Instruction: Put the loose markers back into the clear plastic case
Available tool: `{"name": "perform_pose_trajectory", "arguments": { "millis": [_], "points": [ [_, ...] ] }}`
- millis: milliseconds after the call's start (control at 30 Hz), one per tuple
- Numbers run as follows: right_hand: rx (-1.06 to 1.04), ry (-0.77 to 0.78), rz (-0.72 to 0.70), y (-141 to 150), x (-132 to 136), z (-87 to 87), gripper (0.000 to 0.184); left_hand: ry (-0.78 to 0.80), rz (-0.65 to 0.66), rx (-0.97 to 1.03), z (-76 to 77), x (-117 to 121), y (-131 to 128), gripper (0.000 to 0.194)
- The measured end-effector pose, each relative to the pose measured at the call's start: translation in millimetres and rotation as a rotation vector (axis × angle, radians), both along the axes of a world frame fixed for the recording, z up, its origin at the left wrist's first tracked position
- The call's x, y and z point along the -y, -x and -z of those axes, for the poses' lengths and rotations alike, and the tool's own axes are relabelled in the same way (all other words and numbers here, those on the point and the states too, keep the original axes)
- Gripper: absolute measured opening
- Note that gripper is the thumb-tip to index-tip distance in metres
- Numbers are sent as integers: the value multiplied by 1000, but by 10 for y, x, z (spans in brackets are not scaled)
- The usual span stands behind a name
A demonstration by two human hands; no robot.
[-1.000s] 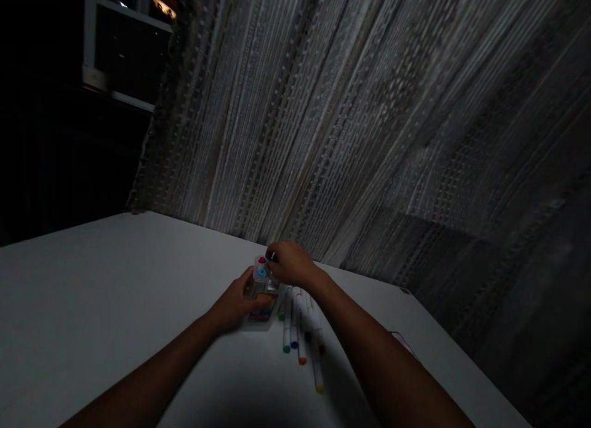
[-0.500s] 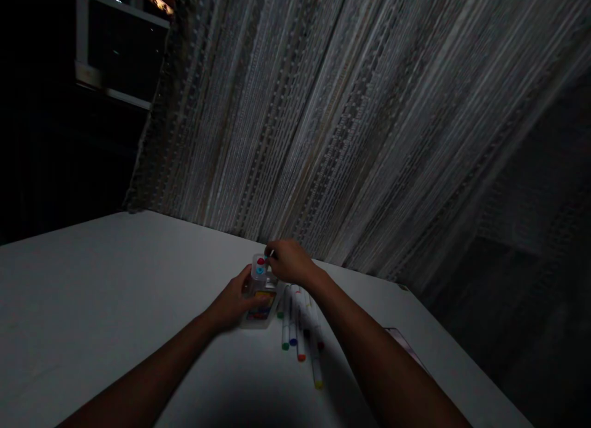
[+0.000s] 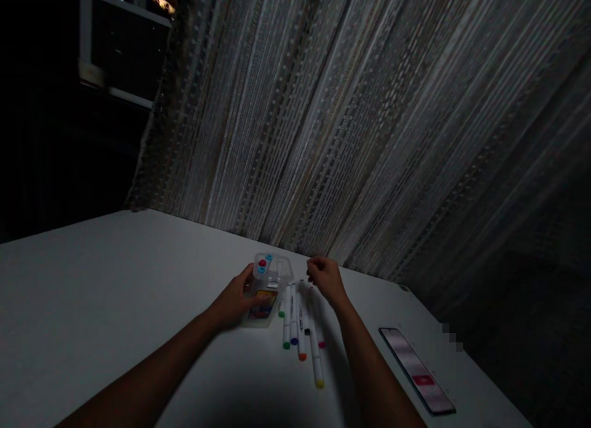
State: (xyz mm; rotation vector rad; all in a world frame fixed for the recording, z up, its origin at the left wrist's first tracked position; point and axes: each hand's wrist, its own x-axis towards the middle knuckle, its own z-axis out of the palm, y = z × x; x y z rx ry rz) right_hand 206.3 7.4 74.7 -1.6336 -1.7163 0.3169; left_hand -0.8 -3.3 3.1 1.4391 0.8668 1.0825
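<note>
In dim light, my left hand [image 3: 235, 300] grips the side of a clear plastic marker case [image 3: 268, 286] standing on the white table [image 3: 92, 305]; a red and two blue marker caps show in its top. My right hand [image 3: 324, 279] hovers just right of the case, above the far ends of several loose markers [image 3: 301, 323] lying side by side, fingers curled; nothing is visibly held in it. The markers have white barrels with green, blue, orange, yellow and red caps.
A phone [image 3: 418, 371] with a lit screen lies on the table near its right edge. A pale patterned curtain [image 3: 351, 120] hangs behind the table. A dark window [image 3: 124, 40] is at the upper left.
My right hand has left the top of the case and moved right, over the loose markers. A third cap now shows in the case. The view shifted and the phone came into sight.
</note>
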Motion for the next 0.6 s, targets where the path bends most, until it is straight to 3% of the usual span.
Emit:
{"name": "perform_pose_trajectory", "arguments": {
  "millis": [133,267,367,600],
  "points": [
    [73,23,130,-136,5,364,20,1,-15,-15,20,-5,2,75],
    [141,10,255,-216,93,577,26,16,-40,-25,57,-30,-4,73],
    [267,48,314,-276,176,657,30,42,-50,-33,68,-43,-10,74],
    [465,257,307,-372,202,710,31,103,-104,-47,43,-42,-14,84]
  ]
}}
